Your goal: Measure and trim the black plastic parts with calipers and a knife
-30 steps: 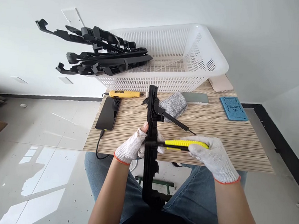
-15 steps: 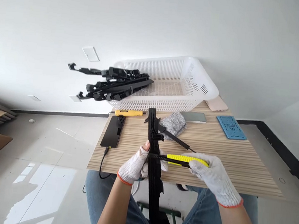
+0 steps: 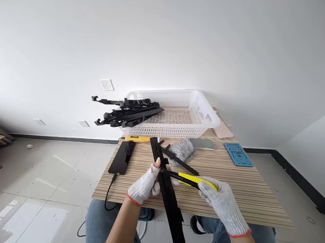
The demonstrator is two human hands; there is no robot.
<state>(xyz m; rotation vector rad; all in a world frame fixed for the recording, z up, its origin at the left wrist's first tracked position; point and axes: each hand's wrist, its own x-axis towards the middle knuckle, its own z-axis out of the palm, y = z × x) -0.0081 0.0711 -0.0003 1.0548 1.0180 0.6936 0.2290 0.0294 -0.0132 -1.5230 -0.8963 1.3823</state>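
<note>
My left hand (image 3: 147,182), in a white knit glove with the thumb tip bare, is closed around a long black plastic strip (image 3: 168,199). The strip slants from the table's middle down over the near edge toward my lap. In my gloved right hand (image 3: 220,199) is a yellow and black utility knife (image 3: 194,180). Its blade end lies across the strip, close beside my left thumb; whether the edge cuts in cannot be made out. Just behind the strip lie a black caliper (image 3: 182,164) and a folded grey cloth (image 3: 183,150).
A white plastic basket (image 3: 173,132) with several black strips (image 3: 134,114) stands at the back, some overhanging its left side. Around it are a yellow tool (image 3: 137,139), a cabled black phone (image 3: 122,158), a grey-green slab (image 3: 202,144), a pink case (image 3: 223,130) and a blue plate (image 3: 238,154).
The view has tilted up and shifted slightly. The black strip now leans more, its far end swung left, and the knife slopes downward to the right. Both hands keep their holds.
</note>
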